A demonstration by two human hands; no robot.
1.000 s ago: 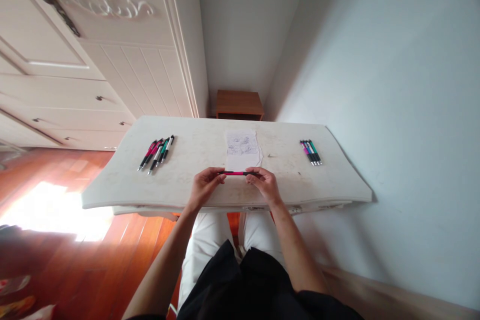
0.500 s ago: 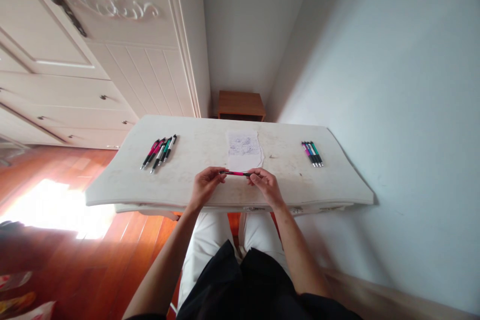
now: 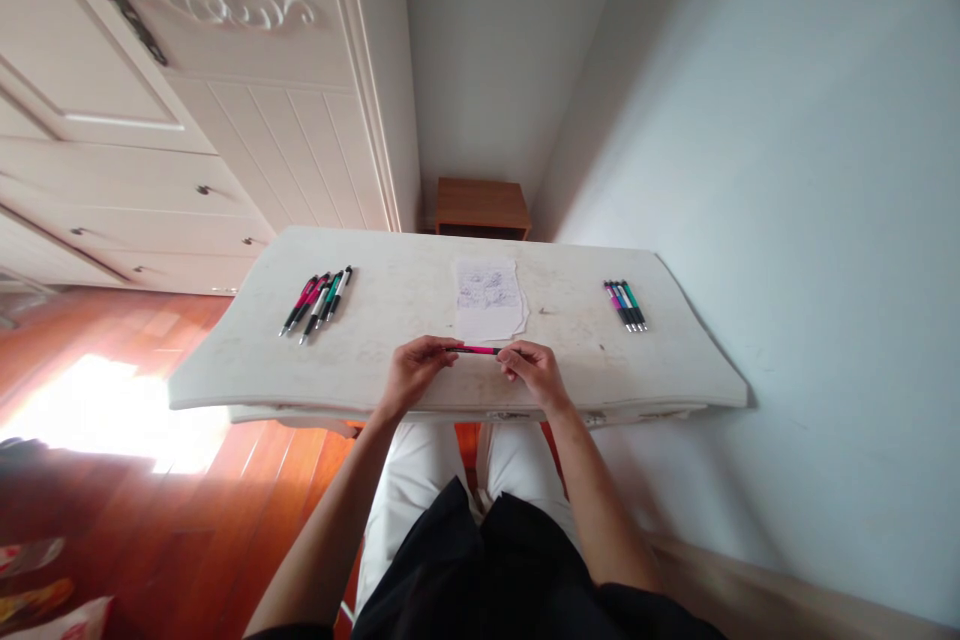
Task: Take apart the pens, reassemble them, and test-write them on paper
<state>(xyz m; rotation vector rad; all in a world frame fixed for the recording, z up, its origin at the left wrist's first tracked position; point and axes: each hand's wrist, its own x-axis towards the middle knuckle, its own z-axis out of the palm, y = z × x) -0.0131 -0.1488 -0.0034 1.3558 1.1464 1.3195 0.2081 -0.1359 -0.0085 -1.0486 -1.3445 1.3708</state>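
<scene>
A pink pen (image 3: 478,350) lies level between my two hands, above the near part of the white table (image 3: 390,320). My left hand (image 3: 417,367) pinches its left end, and my right hand (image 3: 534,368) pinches the other end, so both tips are partly hidden by fingers. Just beyond the pen are sheets of paper (image 3: 487,320) with blue scribbles on the top one. To the left lies a loose group of pens (image 3: 319,305) in pink, green and white with black grips. A tidier row of pens (image 3: 625,306), purple, blue, white and green, lies on the right.
A cream cabinet (image 3: 300,140) with drawers stands along the left, behind the table. The pale wall (image 3: 787,220) runs close by the table's right end. A small wooden stand (image 3: 484,205) is beyond the far edge. Packets (image 3: 67,610) lie on the floor at lower left.
The pink pen has shifted slightly to the right, and the right hand's fingers have curled in more at its end. Both groups of pens lie as before.
</scene>
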